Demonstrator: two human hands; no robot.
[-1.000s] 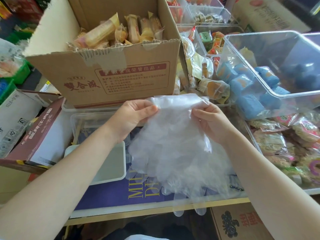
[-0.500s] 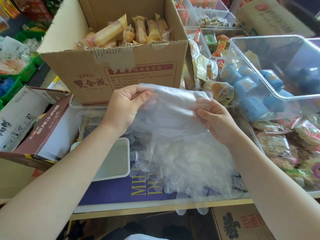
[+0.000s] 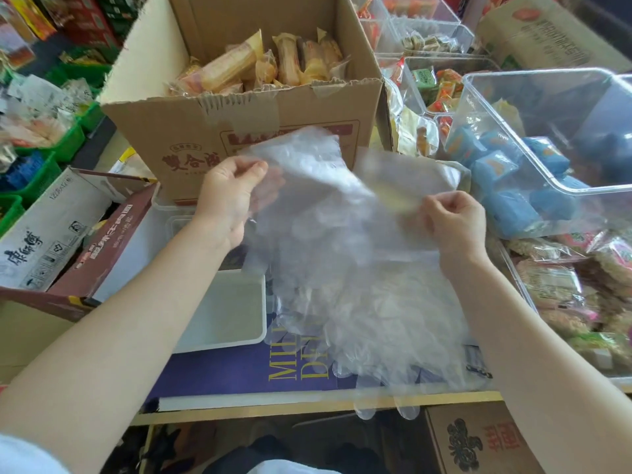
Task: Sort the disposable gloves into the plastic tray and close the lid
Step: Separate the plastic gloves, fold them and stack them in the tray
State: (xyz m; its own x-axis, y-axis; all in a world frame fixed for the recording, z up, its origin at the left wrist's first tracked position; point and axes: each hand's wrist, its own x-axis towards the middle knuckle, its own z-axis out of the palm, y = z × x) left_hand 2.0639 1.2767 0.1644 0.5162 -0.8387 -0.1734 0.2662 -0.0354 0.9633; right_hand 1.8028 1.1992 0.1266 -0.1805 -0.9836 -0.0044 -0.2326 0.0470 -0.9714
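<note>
Left hand (image 3: 232, 196) pinches the top edge of the glove stack (image 3: 342, 268), thumb over fingers, up near the cardboard box (image 3: 246, 121). Right hand (image 3: 455, 220) pinches the other top corner, fingers curled on the film. Both hands hold the stack up off the tabletop (image 3: 307, 403), top edges spread apart, so it looks like I'm peeling or fanning the bundle.

Gloves are thin clear film, many layers, hanging limp. Lower fingertips drape past the front edge of the tabletop. Stack covers most of the purple book (image 3: 219, 371) under it.

Plastic tray (image 3: 236, 306) sits low left, just beside the hanging gloves, apparently nothing in it. Clear lid (image 3: 174, 220) seems to lie behind it, under my left wrist; can't tell its exact outline.

Risks as I see them:
- Film is slippery and clingy. A two-point pinch holds the top layers only; inner gloves could slide out and drop over the tabletop edge.
- Stack is wider than the tray opening. Needs folding or bunching first, else edges spill over the rim and the lid won't seat.
- Swinging left could drag the loose tails across the tray and shove it.
- Static could pull gloves back out with my hand on release.
</note>
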